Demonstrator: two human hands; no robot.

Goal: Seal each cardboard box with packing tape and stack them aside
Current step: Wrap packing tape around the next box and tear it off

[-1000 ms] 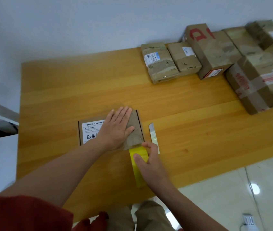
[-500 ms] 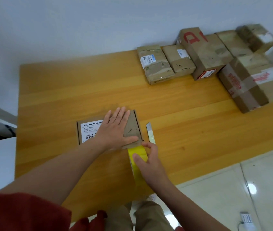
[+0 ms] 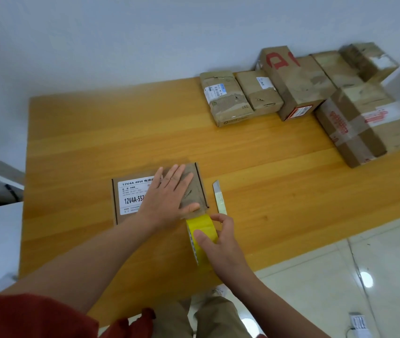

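Flat cardboard box (image 3: 133,198), white printed label up, lies on the wooden table (image 3: 267,179), toward its near left. Left hand (image 3: 167,201) presses flat on the box's right half, fingers straight and slightly spread. Yellow tape roll (image 3: 201,228) stands on edge, touching the box's near right corner. Right hand (image 3: 221,242) grips it, thumb and fingers curled round the roll. Utility knife (image 3: 219,197) lies just right of the box. Taped parcels (image 3: 296,89) are grouped at the table's far right.

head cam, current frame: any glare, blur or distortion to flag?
Head view: two glare spots on the glossy white floor tiles; wide-angle lens skews the orange wooden table; light soft, shadows faint; large print on the flat brown cardboard box reads sharp, small print blurs; yellow packing tape roll bright, not blown out.
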